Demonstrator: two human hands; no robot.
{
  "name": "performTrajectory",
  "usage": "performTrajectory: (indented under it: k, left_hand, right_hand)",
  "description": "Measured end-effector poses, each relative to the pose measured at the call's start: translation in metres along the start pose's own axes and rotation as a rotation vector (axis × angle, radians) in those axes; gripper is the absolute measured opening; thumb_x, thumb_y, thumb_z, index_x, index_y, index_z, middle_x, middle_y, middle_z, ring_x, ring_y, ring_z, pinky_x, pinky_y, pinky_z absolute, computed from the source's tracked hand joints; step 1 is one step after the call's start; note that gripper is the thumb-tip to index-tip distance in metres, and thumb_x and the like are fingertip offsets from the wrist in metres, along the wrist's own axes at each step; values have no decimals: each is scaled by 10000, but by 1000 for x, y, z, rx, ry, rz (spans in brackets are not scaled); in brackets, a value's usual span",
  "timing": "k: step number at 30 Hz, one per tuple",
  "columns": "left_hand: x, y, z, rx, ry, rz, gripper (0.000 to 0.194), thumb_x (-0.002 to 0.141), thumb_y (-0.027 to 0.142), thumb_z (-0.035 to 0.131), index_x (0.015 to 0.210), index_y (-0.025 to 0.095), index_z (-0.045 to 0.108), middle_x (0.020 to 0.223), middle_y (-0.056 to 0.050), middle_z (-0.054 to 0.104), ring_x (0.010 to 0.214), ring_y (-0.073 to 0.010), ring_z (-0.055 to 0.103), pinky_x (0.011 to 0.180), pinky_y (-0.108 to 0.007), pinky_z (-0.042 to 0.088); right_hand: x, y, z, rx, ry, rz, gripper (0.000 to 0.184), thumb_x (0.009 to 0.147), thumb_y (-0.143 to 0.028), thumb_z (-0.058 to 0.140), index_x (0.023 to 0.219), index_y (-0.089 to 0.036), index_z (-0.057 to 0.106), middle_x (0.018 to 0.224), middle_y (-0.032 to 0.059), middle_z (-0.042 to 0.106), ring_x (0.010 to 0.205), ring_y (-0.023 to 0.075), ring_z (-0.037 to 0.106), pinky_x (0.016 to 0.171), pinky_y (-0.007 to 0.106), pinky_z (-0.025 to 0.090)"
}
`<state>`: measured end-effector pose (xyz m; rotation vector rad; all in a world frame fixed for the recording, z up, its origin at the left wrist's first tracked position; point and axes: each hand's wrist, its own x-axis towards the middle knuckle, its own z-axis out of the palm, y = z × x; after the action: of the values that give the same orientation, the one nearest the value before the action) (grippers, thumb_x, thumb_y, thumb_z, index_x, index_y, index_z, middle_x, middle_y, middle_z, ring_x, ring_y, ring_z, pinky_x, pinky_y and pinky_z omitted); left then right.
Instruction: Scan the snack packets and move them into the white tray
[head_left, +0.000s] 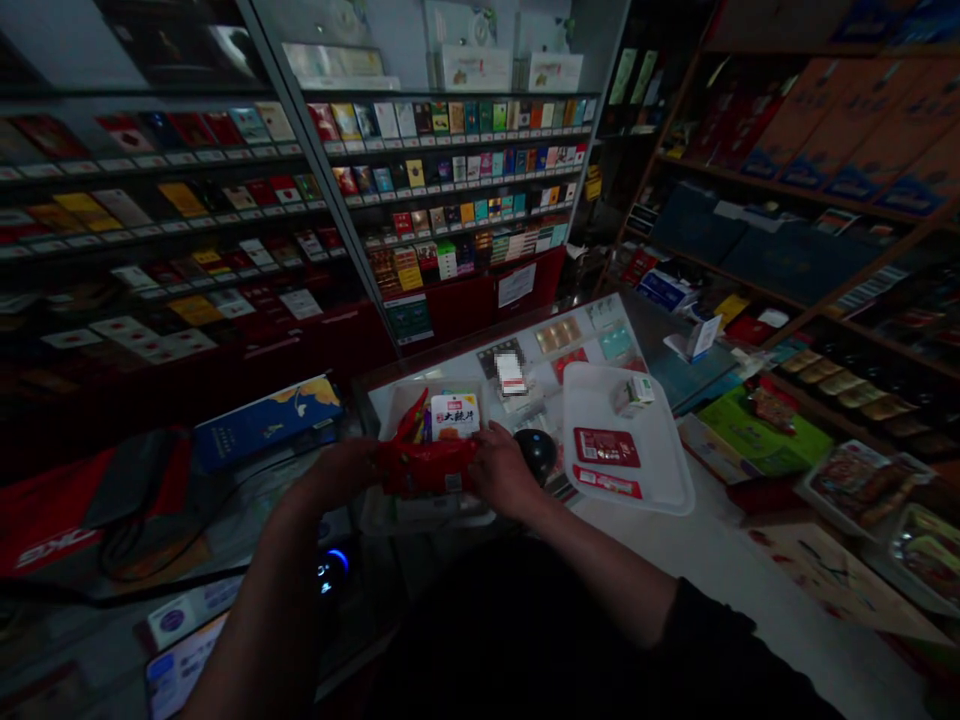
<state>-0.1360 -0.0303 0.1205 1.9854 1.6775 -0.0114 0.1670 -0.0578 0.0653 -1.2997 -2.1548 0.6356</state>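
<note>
Both my hands grip a red snack packet (426, 466) over a clear plastic bin (420, 512) on the shop counter. My left hand (341, 470) is closed on the packet's left end. My right hand (504, 470) is closed on its right end. Behind the packet, in the bin, stands a white and orange packet (454, 415) with dark lettering, with more red wrappers (409, 412) beside it. A dark round object (537, 451) lies just right of my right hand.
A white tray (660, 470) to the right carries two red packs (606, 446) and a small white-green box (634, 394). Shelves of cigarette packs (457, 180) fill the wall behind the glass counter. Snack trays (862, 485) sit at the far right; a blue carton (266, 420) lies left.
</note>
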Motion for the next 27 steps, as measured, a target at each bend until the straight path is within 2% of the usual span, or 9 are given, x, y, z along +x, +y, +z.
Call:
performTrajectory:
  k: [3,6,8,11,14,19,23,27]
  left_hand:
    - [-12,-7,13,52,52,-60,305,768,515,660,876,262,792,1051,-70,812,992,-271,743,885,-334,553]
    - [-18,-5,15,106,159,-101,403,798,555,619,977,236,788,1157,-119,794,1062,-309,735,910,-388,553]
    - [-19,1,13,97,216,-84,445,827,575,588,1036,231,779,1197,-125,784,1090,-314,729,912,-400,553]
    - [-13,17,7,46,287,-9,445,874,604,536,1014,254,773,1134,-91,798,1019,-284,739,885,-381,555]
    - [0,38,5,18,324,77,406,894,570,518,1004,269,768,1115,-61,801,1001,-270,735,883,-367,549]
    - [28,85,11,-11,276,165,371,903,535,529,1036,269,751,1156,-57,787,1042,-280,725,898,-382,553]
    - [48,125,23,-58,283,277,349,894,521,555,1037,264,743,1215,-62,778,1147,-290,702,1039,-415,517]
    - [63,167,36,-55,232,377,334,897,502,563,1051,266,742,1194,-68,784,1127,-294,709,1054,-427,514]
  right_hand:
    - [-5,-9,2,-43,-58,11,141,905,-165,659,843,-185,784,1208,114,723,1227,253,605,1211,447,373]
    - [-8,-20,-3,-73,-44,39,122,918,-194,660,858,-185,766,1157,113,706,1171,254,601,1081,393,465]
    - [-9,-26,-7,-78,-21,48,100,915,-189,661,885,-194,756,1129,101,698,1128,246,606,1029,377,478]
    - [-12,-29,-13,-72,14,60,86,917,-191,665,888,-193,745,1109,95,693,1093,242,613,987,371,485]
    - [-17,-25,-19,-54,59,71,99,933,-197,661,880,-190,744,1122,96,700,1088,241,625,992,382,487]
    - [-32,-9,-34,-26,186,195,101,916,-192,688,964,-190,778,1334,129,682,1274,288,599,1111,452,449]
    - [-49,6,-53,37,296,264,128,897,-159,679,953,-203,786,1310,109,701,1255,261,625,1113,426,468]
    - [-69,29,-70,51,398,371,137,898,-159,667,955,-206,782,1316,124,707,1265,257,631,1139,434,467]
